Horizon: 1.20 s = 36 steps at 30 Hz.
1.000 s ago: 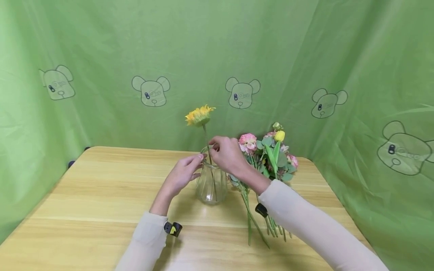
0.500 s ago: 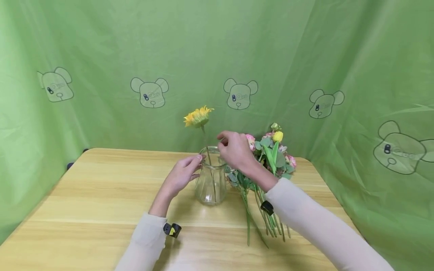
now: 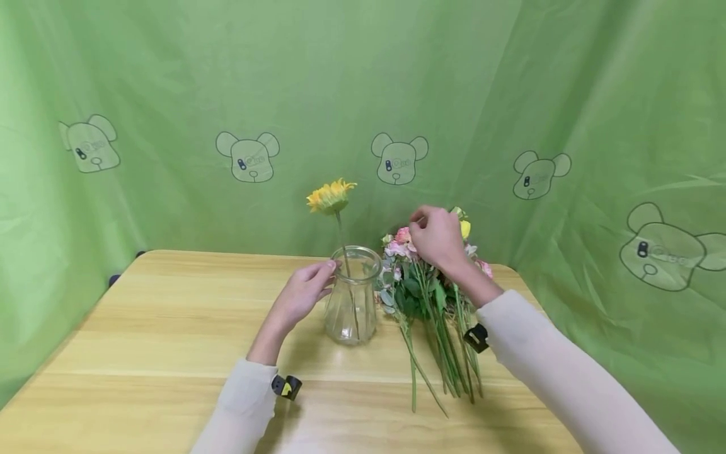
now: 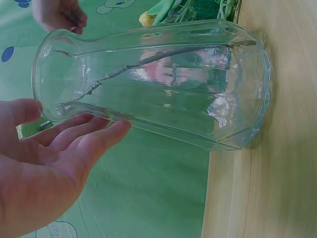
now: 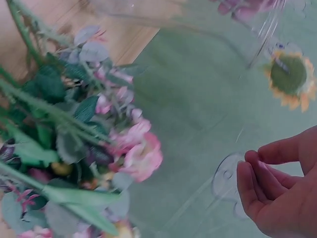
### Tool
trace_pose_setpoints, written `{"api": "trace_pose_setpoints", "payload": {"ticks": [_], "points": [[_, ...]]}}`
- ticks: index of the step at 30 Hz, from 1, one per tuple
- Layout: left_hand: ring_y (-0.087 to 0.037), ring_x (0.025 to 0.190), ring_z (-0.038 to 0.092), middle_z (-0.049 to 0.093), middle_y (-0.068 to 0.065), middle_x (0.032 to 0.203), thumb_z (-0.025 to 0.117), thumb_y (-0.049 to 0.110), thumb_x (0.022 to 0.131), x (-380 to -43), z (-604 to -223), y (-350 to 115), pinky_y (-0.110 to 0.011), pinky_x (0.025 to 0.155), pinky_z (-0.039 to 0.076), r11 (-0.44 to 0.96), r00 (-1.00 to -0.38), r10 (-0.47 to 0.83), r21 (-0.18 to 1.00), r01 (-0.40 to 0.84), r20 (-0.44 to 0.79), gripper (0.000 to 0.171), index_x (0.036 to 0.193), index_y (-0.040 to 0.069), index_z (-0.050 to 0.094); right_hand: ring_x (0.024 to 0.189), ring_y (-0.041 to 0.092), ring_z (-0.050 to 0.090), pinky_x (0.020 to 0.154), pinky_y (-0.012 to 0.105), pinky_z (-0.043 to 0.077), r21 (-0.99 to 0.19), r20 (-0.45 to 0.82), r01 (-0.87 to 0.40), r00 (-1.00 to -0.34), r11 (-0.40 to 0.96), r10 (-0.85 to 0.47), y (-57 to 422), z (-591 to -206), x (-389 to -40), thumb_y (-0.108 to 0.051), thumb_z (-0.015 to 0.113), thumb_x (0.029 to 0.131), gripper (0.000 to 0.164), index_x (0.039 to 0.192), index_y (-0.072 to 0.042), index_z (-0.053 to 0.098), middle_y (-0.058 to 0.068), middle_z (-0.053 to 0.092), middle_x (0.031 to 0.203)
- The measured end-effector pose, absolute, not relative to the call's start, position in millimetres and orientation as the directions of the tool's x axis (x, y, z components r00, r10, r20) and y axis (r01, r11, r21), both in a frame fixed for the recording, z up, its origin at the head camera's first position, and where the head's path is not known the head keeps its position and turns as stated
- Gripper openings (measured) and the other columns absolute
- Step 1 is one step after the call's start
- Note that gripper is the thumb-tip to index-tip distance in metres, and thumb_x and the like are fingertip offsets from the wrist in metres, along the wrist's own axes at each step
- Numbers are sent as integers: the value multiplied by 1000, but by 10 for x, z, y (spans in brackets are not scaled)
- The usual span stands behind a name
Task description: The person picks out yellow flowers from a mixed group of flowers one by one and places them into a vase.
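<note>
Left hand [image 3: 303, 290] rests against the neck of the vase, thumb at the rim and fingers extended, loosely spread along the glass. Right hand [image 3: 438, 236] is positioned above the flower bundle, apart from the vase; its fingertips are drawn together to a narrow gap and hold nothing.

The glass vase [image 3: 342, 312] stands upright on the desk [image 3: 170, 328], between the left hand and the bundle. Its body is transparent, faceted lengthwise and wider toward the base; the neck is narrow, with a thick rounded rim. One yellow sunflower [image 3: 331, 197] stands in it, stem leaning left, bloom above the rim. The bloom has pointed petals and a green underside; the stem [image 4: 143, 62] is thin, dark and knotted.

The flower bundle [image 3: 416, 290] lies just right of the vase, its long green stems toward the person. It combines ruffled pink blossoms [image 3: 403, 236], a smooth yellow tulip [image 3: 466, 229] and rounded grey-green leaves.

The desk surface shows light wood grain. Behind it hangs a creased green cloth [image 3: 340, 75] printed with outlined bear faces [image 3: 252, 161].
</note>
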State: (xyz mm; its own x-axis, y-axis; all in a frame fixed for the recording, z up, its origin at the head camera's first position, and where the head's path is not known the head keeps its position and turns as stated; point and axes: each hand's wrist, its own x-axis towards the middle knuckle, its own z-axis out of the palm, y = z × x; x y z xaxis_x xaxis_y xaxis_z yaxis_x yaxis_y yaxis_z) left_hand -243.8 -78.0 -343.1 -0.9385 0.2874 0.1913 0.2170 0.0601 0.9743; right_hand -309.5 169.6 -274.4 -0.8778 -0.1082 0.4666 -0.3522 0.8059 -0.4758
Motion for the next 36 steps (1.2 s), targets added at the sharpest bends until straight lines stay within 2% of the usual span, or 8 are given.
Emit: {"api": "trace_pose_setpoints", "payload": {"ticks": [9,14,17,23,27,29,31,36], "points": [[-29,123,49,48,-18,140,42,34,107,-2635,-3701,-809,-39,102,47,40,-942,265,974,223,205,51,139,-6,45,54,20,57,41,26,48,-466,401,-261,-914,845,-61,2055,-2855,-3155,-2,52,91,22,106,5,67,20,68,92],[-25,121,51,51,-14,139,42,36,106,-2673,-3747,-822,-36,100,49,49,-948,246,974,220,201,51,138,-4,47,46,17,48,40,27,41,-414,423,-250,-904,875,-58,2248,-2942,-3175,0,52,88,20,97,6,69,20,68,86],[-25,121,51,50,-14,139,42,35,106,-2670,-3746,-825,-37,101,48,43,-948,247,975,219,202,52,139,-5,46,47,19,48,46,32,44,-396,398,-222,-916,891,-51,2345,-2995,-3173,-1,53,86,20,95,7,69,21,68,84],[-29,123,49,49,-16,140,43,35,106,-2673,-3750,-819,-39,101,48,19,-942,261,974,226,213,53,139,-6,45,63,29,55,61,45,52,-363,308,-166,-950,917,-50,2480,-3102,-3149,-9,58,90,18,90,6,68,18,66,80],[-28,122,50,50,-16,139,43,34,106,-2678,-3757,-811,-39,101,48,19,-943,259,975,220,208,52,138,-6,46,47,17,38,47,32,39,-318,250,-144,-966,937,-64,2530,-3190,-3140,-12,62,91,30,62,-6,53,2,44,52],[-26,121,51,51,-14,139,43,34,106,-2679,-3760,-808,-38,101,48,24,-946,255,976,215,202,51,138,-5,46,42,11,26,44,26,29,-298,205,-132,-976,945,-72,2552,-3239,-3140,-13,63,90,41,56,-13,42,-4,29,47],[-26,121,51,51,-14,139,43,34,106,-2682,-3762,-805,-38,101,49,27,-947,252,976,214,201,50,138,-5,47,41,9,21,42,23,26,-283,167,-116,-983,952,-70,2576,-3289,-3144,-13,66,89,45,54,-15,37,-6,24,46],[-28,122,50,50,-15,139,44,35,106,-2687,-3760,-796,-40,101,48,27,-947,253,977,213,200,52,139,-5,46,48,18,43,43,29,42,-275,88,-67,-995,959,-45,2633,-3393,-3156,-20,74,82,31,64,-8,51,2,46,53]]}}
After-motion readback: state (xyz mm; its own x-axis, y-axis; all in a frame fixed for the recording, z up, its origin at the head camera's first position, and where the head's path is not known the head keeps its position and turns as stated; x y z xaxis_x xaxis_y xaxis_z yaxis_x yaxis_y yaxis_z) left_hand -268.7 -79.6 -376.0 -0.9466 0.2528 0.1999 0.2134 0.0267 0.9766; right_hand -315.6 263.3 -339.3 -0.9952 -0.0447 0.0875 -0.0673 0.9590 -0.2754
